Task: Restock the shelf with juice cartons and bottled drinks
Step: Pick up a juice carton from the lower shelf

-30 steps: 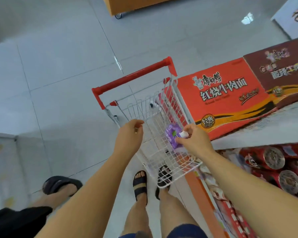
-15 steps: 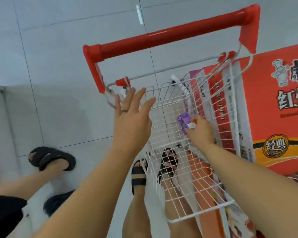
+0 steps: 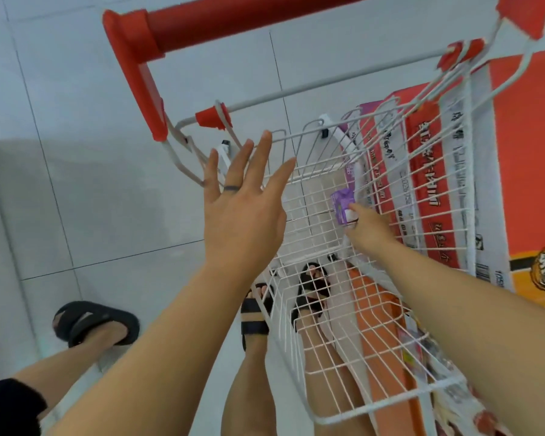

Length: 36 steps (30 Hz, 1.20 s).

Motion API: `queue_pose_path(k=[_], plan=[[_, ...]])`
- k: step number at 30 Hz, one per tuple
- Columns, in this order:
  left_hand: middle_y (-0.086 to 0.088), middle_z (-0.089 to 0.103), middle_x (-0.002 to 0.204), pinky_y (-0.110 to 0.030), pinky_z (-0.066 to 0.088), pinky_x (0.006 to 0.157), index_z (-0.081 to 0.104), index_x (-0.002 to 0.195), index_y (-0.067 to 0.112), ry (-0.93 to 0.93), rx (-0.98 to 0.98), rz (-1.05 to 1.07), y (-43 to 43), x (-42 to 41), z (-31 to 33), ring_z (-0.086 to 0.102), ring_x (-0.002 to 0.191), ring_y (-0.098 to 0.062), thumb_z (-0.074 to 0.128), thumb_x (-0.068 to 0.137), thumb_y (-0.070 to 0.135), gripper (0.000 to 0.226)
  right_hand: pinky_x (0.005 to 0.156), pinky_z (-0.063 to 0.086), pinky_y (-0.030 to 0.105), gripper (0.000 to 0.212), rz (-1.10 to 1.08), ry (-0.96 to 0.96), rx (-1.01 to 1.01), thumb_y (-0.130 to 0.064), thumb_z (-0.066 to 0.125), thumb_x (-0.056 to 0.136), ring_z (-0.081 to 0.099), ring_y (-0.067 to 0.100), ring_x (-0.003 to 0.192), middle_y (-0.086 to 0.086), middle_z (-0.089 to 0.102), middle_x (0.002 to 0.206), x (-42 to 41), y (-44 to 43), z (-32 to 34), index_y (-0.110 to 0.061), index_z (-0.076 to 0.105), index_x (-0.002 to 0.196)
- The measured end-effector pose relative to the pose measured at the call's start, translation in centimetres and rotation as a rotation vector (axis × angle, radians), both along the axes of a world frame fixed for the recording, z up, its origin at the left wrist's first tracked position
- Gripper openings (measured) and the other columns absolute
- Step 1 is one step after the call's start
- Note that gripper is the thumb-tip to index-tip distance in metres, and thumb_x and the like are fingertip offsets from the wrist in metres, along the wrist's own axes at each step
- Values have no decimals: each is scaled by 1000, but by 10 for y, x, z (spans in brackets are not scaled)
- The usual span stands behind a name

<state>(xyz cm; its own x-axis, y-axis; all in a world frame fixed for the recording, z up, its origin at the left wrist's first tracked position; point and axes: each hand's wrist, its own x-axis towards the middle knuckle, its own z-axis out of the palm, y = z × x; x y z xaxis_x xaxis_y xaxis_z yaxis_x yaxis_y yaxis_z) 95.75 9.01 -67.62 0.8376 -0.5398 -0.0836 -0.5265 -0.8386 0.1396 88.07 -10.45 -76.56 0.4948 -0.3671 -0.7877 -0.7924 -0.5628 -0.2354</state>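
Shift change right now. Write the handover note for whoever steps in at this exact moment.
Left hand: open, fingers spread, over the left rim of the cart, holding nothing.
Right hand: inside the cart, fingers pinching the purple carton near the right wall.
Orange boxes stand right of the cart.
Done: one carton in hand; what is already shelved can't be told.
Left: lift the carton out and place it on the drinks shelf, not in view here.
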Motion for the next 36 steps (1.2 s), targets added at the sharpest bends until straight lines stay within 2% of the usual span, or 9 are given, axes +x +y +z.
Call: queue_pose_path(k=[6,8,12,17,22,30,31,34,36], plan=[[-5,4,161,-52,-1,116,25,149,29,284,151,-33,-5,6,44,13,147,-26,46,98,30,56,95,38,27,54,-46,-25,149,-6,52,94,50,27,123,14,47,142,-3,3,76,-11,36,145],[-2,15,160,-50,4,117,25,148,29,370,159,-51,-10,5,71,21,144,-25,41,100,31,51,98,40,31,52,-69,-58,179,-7,53,94,52,25,122,12,50,140,-6,7,113,-13,39,144],[1,43,146,-44,23,114,35,144,28,402,79,-122,-24,-7,142,45,130,-24,40,100,31,45,89,43,28,44,-129,-193,193,-15,56,96,55,22,114,6,57,131,-21,18,207,-13,47,139],[4,52,138,-39,46,97,44,138,31,399,-100,-190,-38,-44,233,57,116,-22,44,98,31,40,83,46,25,36,-241,-408,136,-25,60,94,57,14,104,3,61,121,-66,31,321,-16,56,129],[4,58,130,-30,46,87,53,131,26,474,-302,-349,-51,-111,302,59,109,-16,48,97,24,34,81,43,25,34,-416,-558,79,-30,58,94,57,14,98,-3,59,110,-149,40,406,-17,59,125],[1,64,120,-40,51,86,59,126,26,567,-227,-782,-72,-251,339,61,104,-21,51,96,25,31,87,50,38,25,-671,-563,-84,-26,61,92,63,20,99,3,67,110,-319,57,450,-20,64,117],[1,64,121,-40,51,86,58,126,27,561,-210,-836,-74,-271,340,61,104,-20,50,96,25,31,84,51,35,23,-701,-567,-97,-29,60,93,63,19,97,1,67,107,-344,62,450,-24,64,115],[4,61,123,-34,49,88,54,130,28,583,-182,-955,-75,-340,344,59,104,-16,50,98,27,33,62,46,10,24,-808,-581,-124,-33,59,94,62,8,84,-3,66,101,-424,80,450,-24,61,115],[7,59,126,-27,47,89,52,132,27,623,-187,-1001,-73,-392,348,58,105,-13,50,98,27,34,58,42,7,29,-887,-589,-150,-31,59,94,59,2,78,-4,64,101,-482,92,451,-19,59,121]])
